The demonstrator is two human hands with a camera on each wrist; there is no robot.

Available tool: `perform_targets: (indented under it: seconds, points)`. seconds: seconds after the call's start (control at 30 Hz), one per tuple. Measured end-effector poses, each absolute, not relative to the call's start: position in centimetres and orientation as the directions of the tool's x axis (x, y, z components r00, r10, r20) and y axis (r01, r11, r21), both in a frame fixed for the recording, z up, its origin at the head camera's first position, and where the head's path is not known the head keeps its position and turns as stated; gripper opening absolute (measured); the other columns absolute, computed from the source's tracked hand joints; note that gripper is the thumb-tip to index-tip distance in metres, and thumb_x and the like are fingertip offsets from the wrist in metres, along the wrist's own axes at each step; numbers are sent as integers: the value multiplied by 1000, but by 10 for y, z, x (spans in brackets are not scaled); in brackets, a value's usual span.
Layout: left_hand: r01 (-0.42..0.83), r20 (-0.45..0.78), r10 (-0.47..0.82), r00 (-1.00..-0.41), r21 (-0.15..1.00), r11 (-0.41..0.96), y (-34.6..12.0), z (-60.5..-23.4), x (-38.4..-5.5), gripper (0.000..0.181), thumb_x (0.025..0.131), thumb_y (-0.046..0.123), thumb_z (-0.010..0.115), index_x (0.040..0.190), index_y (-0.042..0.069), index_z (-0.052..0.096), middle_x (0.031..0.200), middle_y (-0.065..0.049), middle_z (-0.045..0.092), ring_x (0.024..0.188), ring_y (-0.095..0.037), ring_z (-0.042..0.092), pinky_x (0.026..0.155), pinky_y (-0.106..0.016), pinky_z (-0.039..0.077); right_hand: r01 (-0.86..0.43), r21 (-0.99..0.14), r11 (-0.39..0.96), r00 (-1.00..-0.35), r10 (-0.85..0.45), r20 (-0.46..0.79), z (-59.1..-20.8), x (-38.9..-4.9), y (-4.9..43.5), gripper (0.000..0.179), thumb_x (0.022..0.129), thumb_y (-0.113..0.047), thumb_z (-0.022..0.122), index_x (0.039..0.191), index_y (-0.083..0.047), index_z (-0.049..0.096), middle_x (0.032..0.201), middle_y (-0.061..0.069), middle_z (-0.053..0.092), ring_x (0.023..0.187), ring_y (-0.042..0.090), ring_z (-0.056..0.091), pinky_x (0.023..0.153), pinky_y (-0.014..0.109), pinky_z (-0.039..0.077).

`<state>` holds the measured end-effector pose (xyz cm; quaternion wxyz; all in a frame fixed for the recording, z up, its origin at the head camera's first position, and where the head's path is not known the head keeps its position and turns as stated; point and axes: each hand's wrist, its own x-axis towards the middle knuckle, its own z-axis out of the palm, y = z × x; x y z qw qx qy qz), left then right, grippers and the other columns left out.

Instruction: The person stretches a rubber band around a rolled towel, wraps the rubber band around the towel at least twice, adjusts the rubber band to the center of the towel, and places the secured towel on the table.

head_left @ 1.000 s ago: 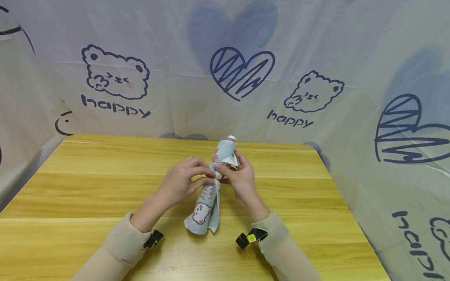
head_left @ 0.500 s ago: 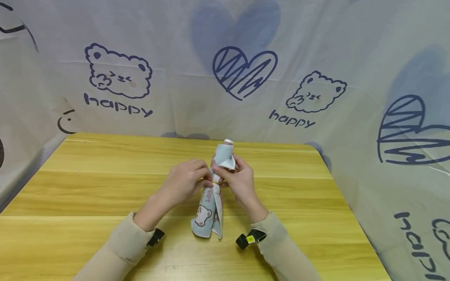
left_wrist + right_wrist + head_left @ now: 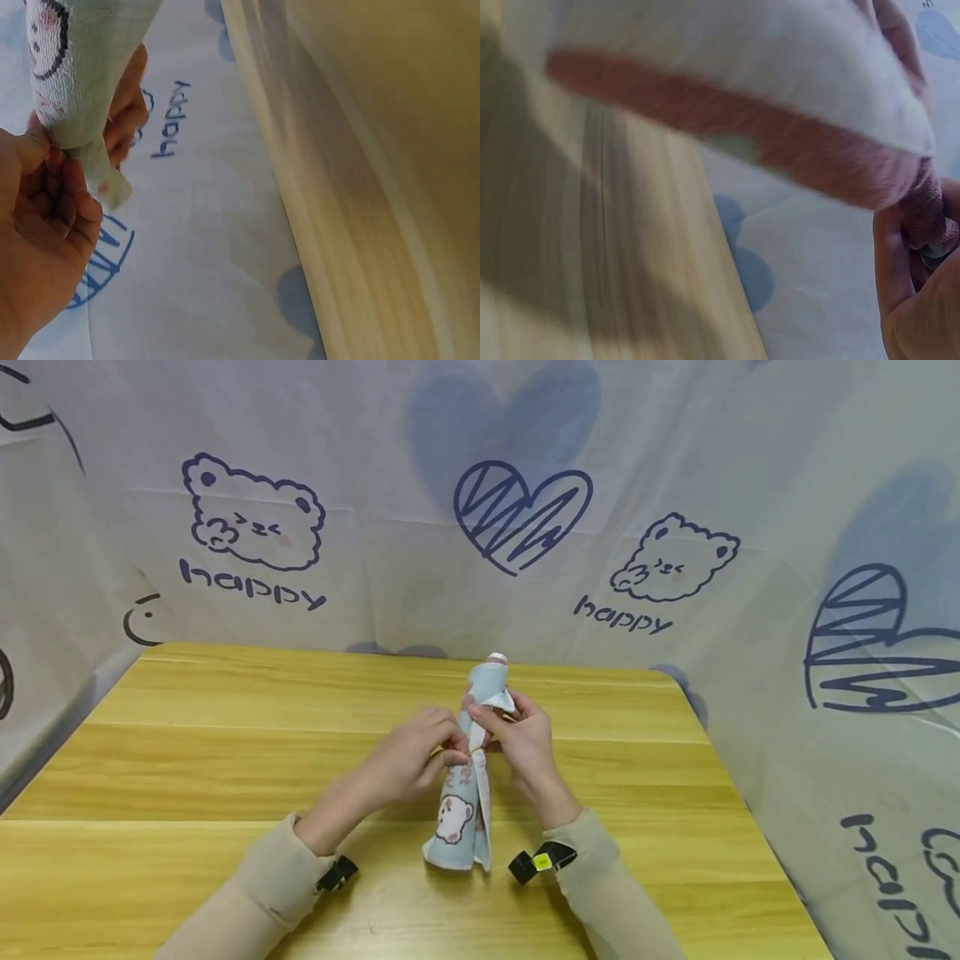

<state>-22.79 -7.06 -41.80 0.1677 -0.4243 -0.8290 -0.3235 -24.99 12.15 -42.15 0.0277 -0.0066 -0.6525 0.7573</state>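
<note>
A light blue towel (image 3: 455,818) with a white bear print and pink lettering is rolled into a long bundle, held above the table. Its middle is cinched narrow, where a thin yellow band (image 3: 476,750) shows. My left hand (image 3: 420,753) pinches at this narrow part with thumb and fingertips. The upper half is gripped by my right hand (image 3: 528,742), thumb in front and fingers partly hidden behind. A pale rolled end (image 3: 497,658) sticks out at the top. Below the band, one loose flap hangs open; the right wrist view shows the towel's pink-and-white side (image 3: 727,112).
The wood-grain table (image 3: 225,760) lies under both forearms. A pale curtain (image 3: 390,560) printed with hearts, bears and "happy" hangs behind it and along the right side. Each wrist wears a small black camera (image 3: 337,872) on its cuff.
The towel's lower end has swung to the right, so the bundle stands straighter. Both hands have shifted slightly right with it, and the yellow band shows more clearly between them.
</note>
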Motion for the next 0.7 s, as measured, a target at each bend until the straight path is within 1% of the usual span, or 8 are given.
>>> perform_targets:
  seconds: [0.13,0.27,0.33,0.43,0.5,0.6,0.67,0.7]
  points:
    - [796,529,596,-604,431,425,-65,-420,-223,12,96,16,72,94,11,62,96,1,59,93,-16,55,81,-32,53,-26,-986,-162,-998,66,16,-423,-253,124,41,89,-5,82,127,0,67,97,5,74,70,11,66,53,23,54]
    - [768,552,535,-640,436,470,-63,-423,-222,12,95,14,74,95,9,63,96,1,61,92,-17,57,79,-31,54,-1,-989,-145,-999,52,-6,-421,-250,123,45,90,-11,82,131,-3,66,99,4,73,74,12,66,57,25,56]
    - [752,572,494,-655,433,496,-63,-425,-222,12,95,14,74,95,8,64,95,-1,61,91,-17,58,77,-31,54,2,-990,-139,-999,37,-7,-419,-248,122,46,93,-14,80,135,-4,64,105,7,73,80,13,67,62,26,58]
    - [717,602,418,-681,429,550,-64,-427,-225,14,94,15,76,96,7,65,94,-3,62,87,-19,58,72,-33,54,-1,-994,-113,-1000,-4,2,-416,-244,121,49,99,-20,73,144,-8,59,119,12,72,90,16,68,71,29,59]
    - [679,617,353,-704,437,591,-66,-428,-227,14,93,14,77,95,7,65,93,-4,62,85,-19,58,70,-33,53,0,-996,-87,-998,-69,6,-415,-241,120,52,101,-21,69,150,-9,54,130,16,69,101,19,69,80,33,59]
    - [614,624,256,-738,463,639,-69,-428,-232,14,92,13,79,94,6,67,91,-4,62,84,-21,57,68,-35,52,-4,-1000,6,-978,-209,3,-415,-237,119,55,103,-21,67,154,-10,50,142,17,62,115,24,67,94,37,57]
    - [579,616,214,-758,486,655,-71,-427,-234,14,92,12,80,93,6,67,91,-5,63,85,-22,58,68,-36,51,-33,-997,76,-952,-305,9,-417,-234,120,59,101,-17,68,156,-9,47,146,18,58,120,28,66,96,39,56]
    - [569,611,203,-765,494,657,-72,-427,-235,14,92,12,80,93,6,68,91,-5,64,85,-23,59,68,-37,51,-54,-992,110,-939,-342,13,-418,-233,121,61,100,-15,70,156,-9,46,148,18,57,119,30,66,96,39,57]
